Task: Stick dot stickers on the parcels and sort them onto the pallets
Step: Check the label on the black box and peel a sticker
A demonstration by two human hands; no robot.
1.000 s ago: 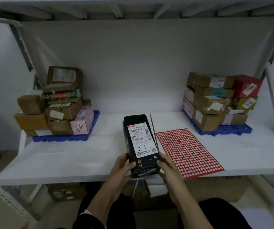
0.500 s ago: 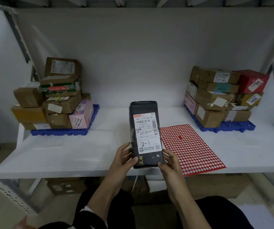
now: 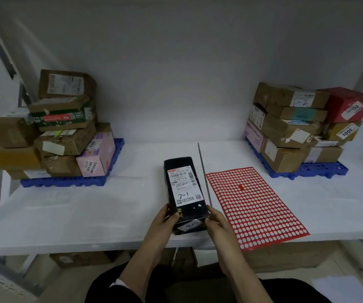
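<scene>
Head view: I see two hands on one black parcel (image 3: 185, 189). The left hand (image 3: 165, 221) curls round its near left edge; the right hand (image 3: 216, 224) grips the near right edge, its fingers mostly hidden. The parcel points away between them over the white table (image 3: 88, 206), with its label, marked 2-1, facing up; whether it rests there I cannot tell. One red sticker sheet (image 3: 254, 206) lies just beside it to the right. Two blue pallets stand behind, the left pallet (image 3: 66, 181) and the right pallet (image 3: 320, 169), each piled with boxes.
</scene>
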